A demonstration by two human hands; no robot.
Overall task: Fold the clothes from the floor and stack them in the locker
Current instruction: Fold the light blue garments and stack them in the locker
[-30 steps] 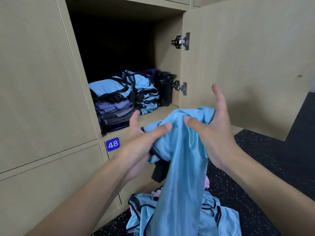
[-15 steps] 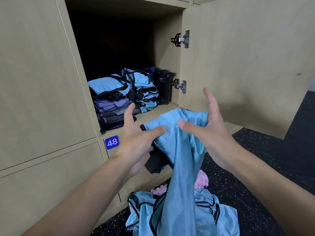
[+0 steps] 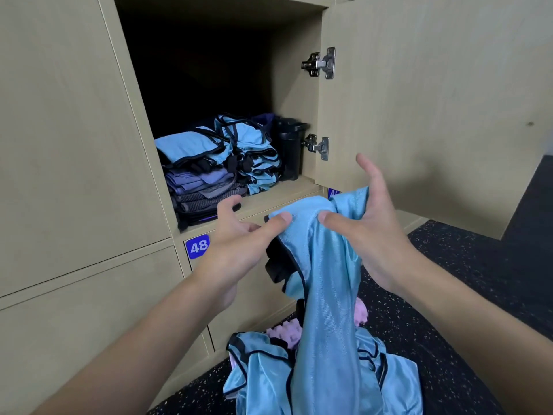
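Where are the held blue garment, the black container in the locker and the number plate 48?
blue garment (image 3: 326, 265), head view, on the hanging middle of the fabric.
black container (image 3: 288, 151), head view, on its side wall.
number plate 48 (image 3: 197, 246), head view, on the digits.

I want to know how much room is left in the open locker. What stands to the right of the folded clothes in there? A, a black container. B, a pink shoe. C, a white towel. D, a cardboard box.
A: a black container stands upright to the right of the folded blue garments, beside the lower door hinge.
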